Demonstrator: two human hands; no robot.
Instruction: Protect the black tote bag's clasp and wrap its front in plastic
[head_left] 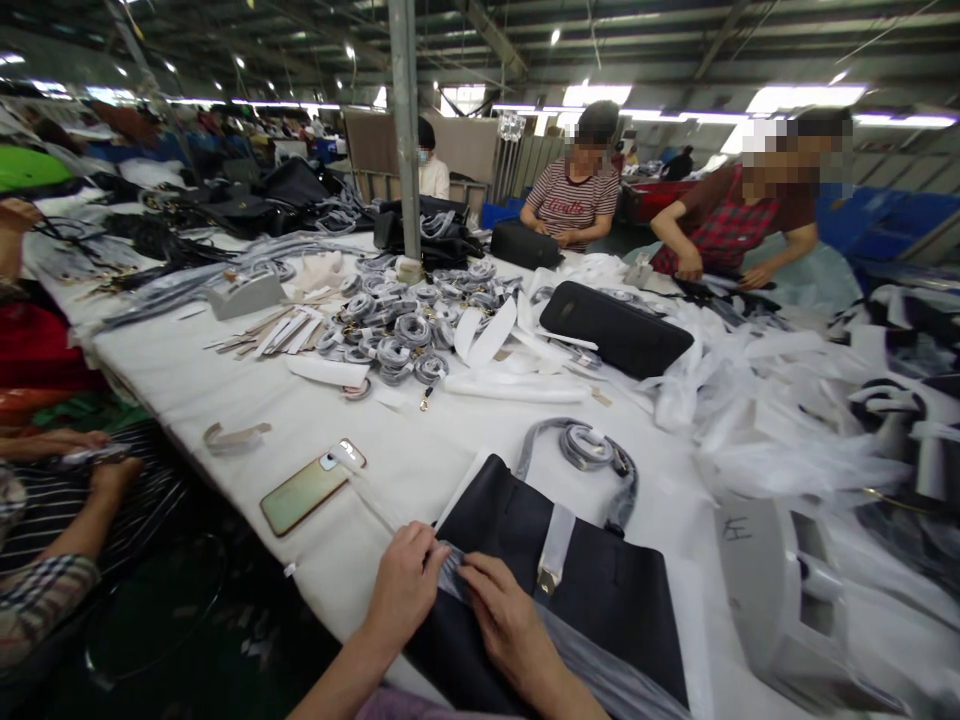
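Note:
A black handbag [607,590] lies flat on the white-covered table in front of me. Across it runs a grey, plastic-wrapped strap [592,660]. At the strap's upper left end, my left hand [405,585] pinches it between thumb and fingers. Close beside it my right hand [510,625] has its fingers closed on the same strap, its palm over the bag. A white wrapping strip [556,540] covers the bag's closure tab, above a metal clasp [547,580]. Behind the bag another wrapped strap [589,447] is coiled and tied up.
A phone [307,490] lies left of the bag. A grey tape dispenser [787,600] stands at right, near heaped white wrapping [795,400]. Several coiled straps [394,350] and a black bag [615,328] lie farther back. Co-workers sit left and stand across the table.

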